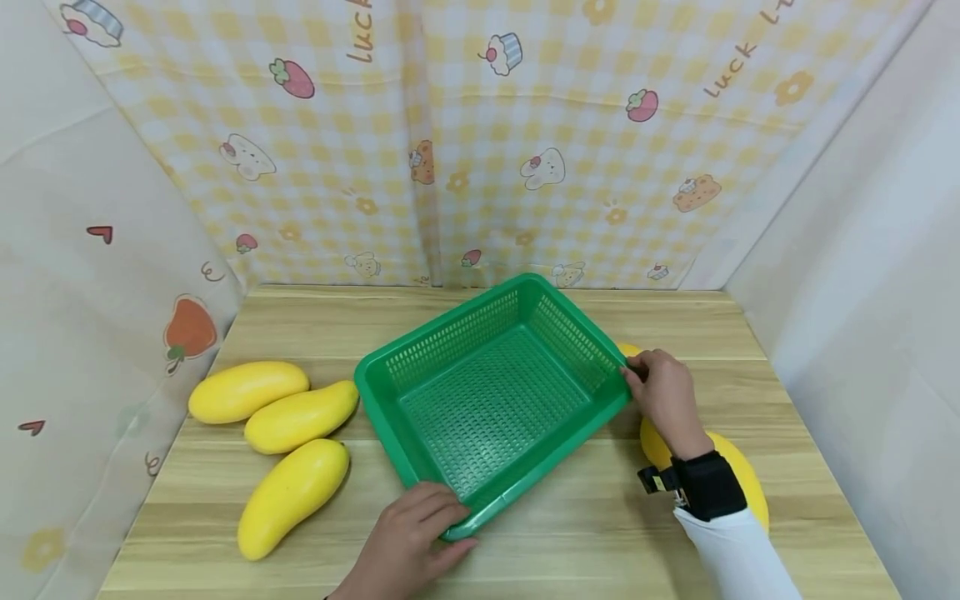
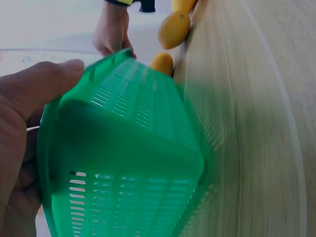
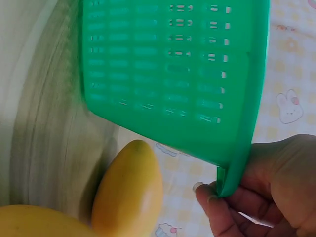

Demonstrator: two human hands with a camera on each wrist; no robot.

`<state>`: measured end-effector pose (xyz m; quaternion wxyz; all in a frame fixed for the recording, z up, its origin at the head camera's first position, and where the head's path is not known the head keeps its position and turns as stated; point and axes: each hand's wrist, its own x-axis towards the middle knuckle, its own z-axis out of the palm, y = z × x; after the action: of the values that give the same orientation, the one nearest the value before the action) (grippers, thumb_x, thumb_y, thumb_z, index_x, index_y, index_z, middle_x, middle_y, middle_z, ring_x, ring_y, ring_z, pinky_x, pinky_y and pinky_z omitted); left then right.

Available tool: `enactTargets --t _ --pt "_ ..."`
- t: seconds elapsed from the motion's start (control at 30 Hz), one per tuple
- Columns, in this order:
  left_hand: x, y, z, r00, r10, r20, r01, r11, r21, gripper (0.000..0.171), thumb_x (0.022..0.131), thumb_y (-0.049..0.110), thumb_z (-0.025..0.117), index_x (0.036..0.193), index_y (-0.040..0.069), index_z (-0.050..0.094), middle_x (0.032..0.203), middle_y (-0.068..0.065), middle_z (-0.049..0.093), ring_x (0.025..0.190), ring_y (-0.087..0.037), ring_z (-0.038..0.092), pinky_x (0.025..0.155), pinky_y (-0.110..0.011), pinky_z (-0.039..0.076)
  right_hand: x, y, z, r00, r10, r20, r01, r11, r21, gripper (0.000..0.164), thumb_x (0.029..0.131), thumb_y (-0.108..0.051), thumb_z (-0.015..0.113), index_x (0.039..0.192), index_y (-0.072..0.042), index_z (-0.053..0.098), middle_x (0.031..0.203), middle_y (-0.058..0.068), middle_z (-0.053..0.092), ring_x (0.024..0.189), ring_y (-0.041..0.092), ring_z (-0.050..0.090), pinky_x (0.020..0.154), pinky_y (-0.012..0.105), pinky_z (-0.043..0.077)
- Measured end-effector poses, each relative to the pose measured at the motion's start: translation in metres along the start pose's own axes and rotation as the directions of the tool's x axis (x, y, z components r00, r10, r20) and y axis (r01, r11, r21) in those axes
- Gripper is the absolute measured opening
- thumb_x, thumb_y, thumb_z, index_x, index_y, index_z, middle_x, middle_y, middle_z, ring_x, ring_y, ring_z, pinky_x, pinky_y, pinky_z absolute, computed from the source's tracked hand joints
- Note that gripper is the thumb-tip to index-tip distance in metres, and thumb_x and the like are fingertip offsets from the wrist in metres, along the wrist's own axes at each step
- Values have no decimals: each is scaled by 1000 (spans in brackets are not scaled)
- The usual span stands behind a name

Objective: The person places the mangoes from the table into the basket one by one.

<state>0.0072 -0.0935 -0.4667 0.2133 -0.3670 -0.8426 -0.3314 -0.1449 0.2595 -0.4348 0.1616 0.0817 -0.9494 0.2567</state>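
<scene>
A green plastic basket [image 1: 495, 417] with perforated walls sits turned at an angle in the middle of the wooden table, with nothing inside it. My left hand [image 1: 412, 537] grips its near corner, fingers over the rim and thumb on the outside. At the right corner, my right hand [image 1: 663, 396] pinches the rim; in the right wrist view the fingertips [image 3: 212, 197] curl under its lip. Close by that hand lie yellow mangoes, one [image 3: 129, 190] beside the basket wall and another [image 1: 738, 475] partly hidden under my right forearm.
Three yellow mangoes lie left of the basket: one at the back [image 1: 247, 392], one in the middle [image 1: 302, 417] whose tip reaches the basket's left corner, and one nearer [image 1: 292, 498]. A checked curtain [image 1: 480, 167] hangs behind the wooden table [image 1: 540, 550], with white cloth at both sides.
</scene>
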Motion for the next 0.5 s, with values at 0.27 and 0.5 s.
enactTargets --t 0.27,0.5 --pt "-6 -10 -6 1000 7 -27 -8 1000 -24 26 93 35 60 94 11 71 95 4 67 91 -15 62 100 -33 40 -21 -4 -14 996 69 63 -69 998 -9 15 81 -1 73 88 10 66 76 16 61 65 27 56 58 39 47" --pt "-8 -15 -17 1000 -16 16 17 1000 -19 26 95 33 55 94 12 70 93 5 65 92 -15 60 106 -32 32 -34 -10 -27 970 162 179 -162 987 -16 19 83 -5 72 91 8 61 74 12 60 62 21 52 56 33 45"
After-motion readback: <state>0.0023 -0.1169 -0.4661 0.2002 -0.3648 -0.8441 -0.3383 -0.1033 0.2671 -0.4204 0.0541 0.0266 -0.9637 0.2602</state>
